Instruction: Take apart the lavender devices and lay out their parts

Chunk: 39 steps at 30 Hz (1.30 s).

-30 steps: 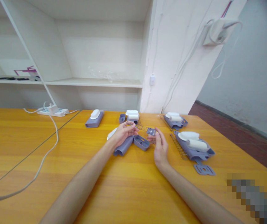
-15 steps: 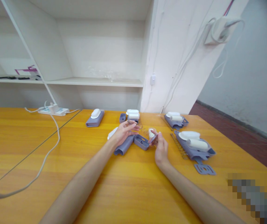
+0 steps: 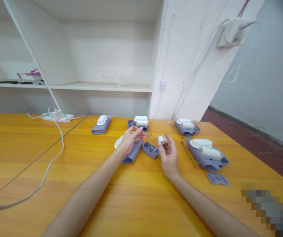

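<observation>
My left hand (image 3: 130,141) is closed in a pinch above a grey-purple sleeve-like housing (image 3: 133,153); thin wire shows at its fingertips, seemingly the end of a spring. A loosely coiled spring (image 3: 153,139) spans the space between my hands. My right hand (image 3: 169,156) pinches a small flat grey piece (image 3: 164,142), its index finger raised. Just behind those fingers a white roller (image 3: 160,139) is partly covered. Between the hands an open grey oblong cap (image 3: 150,150) lies on the table. A white oval part (image 3: 119,141) is half hidden behind my left wrist.
Grey housings with white parts stand at the back (image 3: 101,124), back centre (image 3: 141,121), back right (image 3: 187,126) and right (image 3: 205,153). A long spring (image 3: 190,154) and slotted grey plate (image 3: 217,179) lie at right. A power strip (image 3: 58,117) and cable are at left.
My right hand has turned, its index finger lifting and the grey piece rising slightly toward the white roller. My left hand has shifted slightly left and its fingers have drawn together.
</observation>
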Each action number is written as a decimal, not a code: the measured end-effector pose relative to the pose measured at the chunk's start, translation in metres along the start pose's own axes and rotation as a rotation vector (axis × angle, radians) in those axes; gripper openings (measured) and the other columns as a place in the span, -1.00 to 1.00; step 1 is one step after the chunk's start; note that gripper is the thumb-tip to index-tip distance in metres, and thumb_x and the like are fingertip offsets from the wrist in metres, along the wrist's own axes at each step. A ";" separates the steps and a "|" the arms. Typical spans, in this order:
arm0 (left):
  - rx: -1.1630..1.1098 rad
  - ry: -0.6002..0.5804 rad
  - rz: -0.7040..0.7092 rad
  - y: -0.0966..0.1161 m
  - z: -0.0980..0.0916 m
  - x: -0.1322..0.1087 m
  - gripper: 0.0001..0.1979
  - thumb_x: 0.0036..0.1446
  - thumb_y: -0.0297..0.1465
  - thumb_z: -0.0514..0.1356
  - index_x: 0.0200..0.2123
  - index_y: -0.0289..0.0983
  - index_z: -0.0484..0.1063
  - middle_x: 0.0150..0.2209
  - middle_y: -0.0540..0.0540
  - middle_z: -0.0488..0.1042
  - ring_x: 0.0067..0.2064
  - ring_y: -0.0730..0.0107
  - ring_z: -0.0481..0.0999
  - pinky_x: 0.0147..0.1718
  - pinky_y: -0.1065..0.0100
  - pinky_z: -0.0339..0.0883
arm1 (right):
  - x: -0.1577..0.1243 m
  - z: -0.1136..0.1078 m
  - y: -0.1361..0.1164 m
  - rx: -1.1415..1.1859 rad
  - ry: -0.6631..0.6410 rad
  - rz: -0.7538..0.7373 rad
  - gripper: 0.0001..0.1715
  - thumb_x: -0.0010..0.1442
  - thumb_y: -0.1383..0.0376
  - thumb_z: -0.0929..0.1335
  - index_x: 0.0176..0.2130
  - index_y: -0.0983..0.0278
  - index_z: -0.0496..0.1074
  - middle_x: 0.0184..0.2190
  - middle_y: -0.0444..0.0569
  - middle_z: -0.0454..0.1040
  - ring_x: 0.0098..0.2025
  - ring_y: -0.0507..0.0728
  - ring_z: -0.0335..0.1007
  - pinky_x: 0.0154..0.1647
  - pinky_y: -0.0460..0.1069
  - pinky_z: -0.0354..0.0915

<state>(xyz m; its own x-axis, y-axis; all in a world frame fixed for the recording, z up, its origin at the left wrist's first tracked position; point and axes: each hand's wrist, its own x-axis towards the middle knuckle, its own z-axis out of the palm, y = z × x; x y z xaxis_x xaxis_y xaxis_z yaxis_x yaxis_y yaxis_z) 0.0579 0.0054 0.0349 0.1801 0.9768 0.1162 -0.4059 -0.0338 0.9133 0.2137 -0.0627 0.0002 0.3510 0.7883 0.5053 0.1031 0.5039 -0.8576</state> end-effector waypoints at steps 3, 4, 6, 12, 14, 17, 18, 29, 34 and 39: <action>-0.008 0.092 0.032 0.000 0.002 0.000 -0.64 -0.06 -0.17 0.29 -0.40 -0.26 0.21 -0.59 0.01 0.46 -0.60 0.47 0.44 -0.52 0.39 0.40 | -0.002 0.000 0.001 -0.086 -0.010 -0.069 -0.39 0.12 0.16 0.35 0.12 0.24 0.18 -0.22 -0.02 0.37 -0.25 0.09 0.32 -0.19 0.02 0.28; -0.006 0.103 0.039 0.000 0.002 0.000 -0.63 -0.06 -0.16 0.29 -0.42 -0.26 0.20 -0.61 0.02 0.45 -0.62 0.48 0.43 -0.55 0.40 0.39 | -0.002 0.000 0.002 -0.117 0.000 -0.084 -0.38 0.11 0.16 0.36 0.12 0.23 0.18 -0.20 -0.01 0.37 -0.23 0.10 0.32 -0.19 0.02 0.27; 0.001 0.107 0.038 0.000 0.003 0.000 -0.61 -0.06 -0.13 0.28 -0.42 -0.25 0.18 -0.60 0.00 0.46 -0.60 0.46 0.44 -0.55 0.40 0.40 | 0.000 -0.001 0.004 -0.185 0.029 -0.099 -0.38 0.11 0.17 0.36 0.12 0.22 0.18 -0.16 0.00 0.36 -0.19 0.11 0.32 -0.18 0.03 0.27; 0.047 0.129 0.038 -0.002 0.005 0.001 -0.58 -0.04 -0.09 0.26 -0.36 -0.28 0.20 -0.53 -0.10 0.51 -0.53 0.40 0.50 -0.49 0.34 0.43 | 0.006 -0.004 0.008 -0.309 0.056 -0.079 -0.37 0.10 0.17 0.37 0.12 0.24 0.19 -0.12 0.03 0.37 -0.12 0.14 0.30 -0.08 0.07 0.23; 0.054 0.126 0.039 -0.002 0.005 0.002 -0.59 -0.03 -0.09 0.25 -0.37 -0.28 0.20 -0.53 -0.11 0.51 -0.52 0.39 0.50 -0.49 0.34 0.44 | 0.006 -0.005 0.010 -0.324 0.043 -0.096 -0.37 0.10 0.17 0.37 0.12 0.25 0.19 -0.12 0.03 0.36 -0.09 0.15 0.29 -0.04 0.09 0.21; 0.073 0.120 0.035 -0.002 0.006 0.001 -0.60 -0.03 -0.09 0.25 -0.40 -0.28 0.20 -0.52 -0.12 0.51 -0.51 0.39 0.50 -0.48 0.34 0.44 | 0.006 -0.005 0.010 -0.368 0.027 -0.144 -0.44 0.11 0.16 0.35 0.08 0.25 0.24 -0.12 0.05 0.36 -0.06 0.17 0.27 -0.01 0.12 0.19; 0.082 0.117 0.035 -0.002 0.006 0.001 -0.60 -0.03 -0.09 0.25 -0.40 -0.28 0.21 -0.52 -0.12 0.51 -0.51 0.39 0.50 -0.48 0.34 0.44 | 0.006 -0.005 0.010 -0.391 0.019 -0.158 -0.47 0.11 0.16 0.35 0.06 0.24 0.27 -0.12 0.05 0.35 -0.05 0.18 0.26 0.00 0.13 0.19; 0.260 0.002 0.082 -0.004 0.008 -0.003 -0.60 -0.03 -0.05 0.22 -0.46 -0.31 0.35 -0.56 -0.06 0.45 -0.55 0.46 0.43 -0.57 0.45 0.32 | 0.005 -0.005 0.007 -0.548 -0.046 -0.271 -0.72 0.12 0.17 0.34 -0.16 0.21 0.44 -0.17 0.03 0.39 -0.04 0.22 0.27 -0.02 0.15 0.17; 0.295 -0.012 0.119 -0.004 0.008 -0.004 -0.61 0.01 -0.06 0.19 -0.52 -0.29 0.29 -0.62 0.00 0.39 -0.60 0.51 0.36 -0.63 0.50 0.21 | 0.004 -0.006 0.003 -0.534 -0.043 -0.284 -0.77 0.16 0.20 0.30 -0.20 0.22 0.45 -0.20 0.02 0.38 -0.06 0.20 0.27 -0.05 0.12 0.17; 0.371 -0.004 0.170 -0.002 0.011 -0.005 -0.62 0.03 -0.06 0.17 -0.55 -0.26 0.27 -0.66 0.04 0.34 -0.65 0.53 0.26 -0.65 0.48 0.11 | 0.000 -0.005 -0.004 -0.475 -0.105 -0.340 -0.84 0.20 0.26 0.26 -0.30 0.23 0.43 -0.32 -0.03 0.37 -0.21 0.15 0.29 -0.13 0.08 0.21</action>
<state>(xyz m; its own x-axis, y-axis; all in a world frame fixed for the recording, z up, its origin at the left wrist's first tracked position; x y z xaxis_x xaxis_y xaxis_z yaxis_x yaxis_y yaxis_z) 0.0671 -0.0016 0.0369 0.1420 0.9499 0.2786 -0.0793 -0.2696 0.9597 0.2180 -0.0666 0.0031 0.1340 0.6536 0.7449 0.6075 0.5397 -0.5828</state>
